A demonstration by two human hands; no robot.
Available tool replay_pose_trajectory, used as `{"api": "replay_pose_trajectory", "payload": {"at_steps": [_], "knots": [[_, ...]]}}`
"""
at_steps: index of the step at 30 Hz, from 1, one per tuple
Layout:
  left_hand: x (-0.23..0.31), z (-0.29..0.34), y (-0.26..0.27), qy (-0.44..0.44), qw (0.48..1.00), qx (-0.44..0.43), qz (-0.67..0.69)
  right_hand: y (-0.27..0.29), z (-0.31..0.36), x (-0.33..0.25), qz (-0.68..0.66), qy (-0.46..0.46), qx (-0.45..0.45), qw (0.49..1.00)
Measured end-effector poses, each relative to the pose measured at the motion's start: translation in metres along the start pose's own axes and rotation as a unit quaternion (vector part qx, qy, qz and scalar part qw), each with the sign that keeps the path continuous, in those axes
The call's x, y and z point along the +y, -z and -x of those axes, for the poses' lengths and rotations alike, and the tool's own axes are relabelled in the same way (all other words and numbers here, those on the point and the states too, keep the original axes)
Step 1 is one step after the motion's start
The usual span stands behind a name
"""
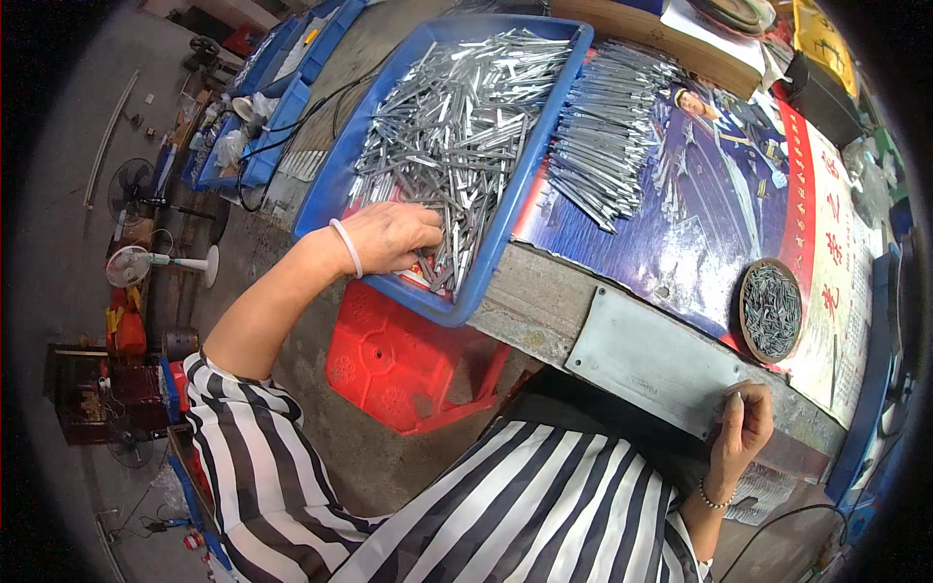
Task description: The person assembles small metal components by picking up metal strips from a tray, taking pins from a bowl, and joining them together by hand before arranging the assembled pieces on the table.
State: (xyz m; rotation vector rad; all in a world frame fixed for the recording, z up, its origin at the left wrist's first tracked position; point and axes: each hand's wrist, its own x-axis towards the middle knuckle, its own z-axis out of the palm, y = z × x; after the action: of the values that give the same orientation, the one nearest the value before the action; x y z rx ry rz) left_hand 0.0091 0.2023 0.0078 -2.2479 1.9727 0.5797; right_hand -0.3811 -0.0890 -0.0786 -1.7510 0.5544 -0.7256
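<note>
Metal rods (457,117) fill the blue plastic bin (340,175), where the left hand (389,236) digs in, fingers curled around a few. Right hand (743,423), fingers closed, rests at the surface (535,306) edge by a grey metal plate (651,364); a round dish (771,311) holds small pins.

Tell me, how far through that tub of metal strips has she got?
Done: a stack of strips lies sorted on the bench. In hand: her left hand digs in the blue tub; her right hand rests by a grey plate. Left: the tub looks mostly full.
</note>
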Motion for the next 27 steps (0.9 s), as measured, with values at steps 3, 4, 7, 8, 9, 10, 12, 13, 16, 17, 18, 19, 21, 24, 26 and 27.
{"api": "replay_pose_trajectory", "payload": {"at_steps": [3,4,7,8,9,10,12,13,16,17,18,19,21,24,26,27], "knots": [[0.0027,-0.0004,0.0014,0.009,1.0,0.005,0.005,0.0008,-0.0012,-0.0024,0.002,-0.003,-0.002,1.0],[0.0032,0.0001,0.0018,0.018,1.0,0.013,0.014,0.0015,-0.0012,-0.0019,0.002,-0.005,-0.002,1.0],[0.0036,0.0007,0.0039,0.048,0.998,-0.017,0.045,0.0039,-0.0009,0.0,0.009,-0.003,-0.007,1.0],[0.0035,0.0008,0.0034,0.047,0.998,-0.018,0.045,0.0043,-0.0006,0.0002,0.007,-0.005,-0.01,1.0],[0.0032,0.0008,0.0024,0.052,0.997,-0.018,0.062,0.0045,-0.0003,0.0004,0.005,-0.008,-0.012,1.0],[0.0026,0.0006,0.0018,0.057,0.995,-0.016,0.078,0.0043,-0.0003,0.0005,0.005,-0.009,-0.011,1.0],[0.0018,0.0,0.001,0.052,0.997,-0.024,0.061,0.0036,-0.0003,0.0004,-0.002,-0.005,-0.007,1.0],[0.0017,-0.0004,0.0009,0.047,0.998,-0.03,0.044,0.0033,-0.0004,0.0,-0.003,-0.006,-0.006,1.0],[0.0026,0.0017,0.0006,0.044,0.998,-0.031,-0.019,0.0024,-0.0012,-0.0018,0.001,-0.004,-0.001,1.0],[0.0022,0.0012,0.0,0.044,0.998,-0.032,-0.02,0.0022,-0.0016,-0.0021,0.004,-0.004,-0.003,1.0],[0.0013,0.0004,-0.0008,0.04,0.997,-0.041,-0.047,0.002,-0.0019,-0.002,0.006,-0.004,-0.005,1.0],[0.0009,-0.001,-0.0008,0.035,0.995,-0.05,-0.073,0.0023,-0.002,-0.0016,0.005,-0.005,-0.003,1.0],[0.0011,-0.0036,-0.0001,0.042,0.993,-0.067,-0.089,0.0027,-0.0019,-0.0002,-0.009,0.01,0.001,1.0],[0.0026,-0.0073,0.0016,0.061,0.986,-0.105,-0.112,0.0026,-0.0011,-0.0003,-0.01,0.001,0.001,1.0],[0.0044,-0.0064,0.0029,0.071,0.982,-0.125,-0.12,0.0019,-0.002,0.0014,-0.014,0.006,0.001,1.0],[0.005,-0.0055,0.0047,0.069,0.984,-0.114,-0.115,0.0025,-0.0022,0.0016,-0.016,0.01,0.0,1.0]]}}
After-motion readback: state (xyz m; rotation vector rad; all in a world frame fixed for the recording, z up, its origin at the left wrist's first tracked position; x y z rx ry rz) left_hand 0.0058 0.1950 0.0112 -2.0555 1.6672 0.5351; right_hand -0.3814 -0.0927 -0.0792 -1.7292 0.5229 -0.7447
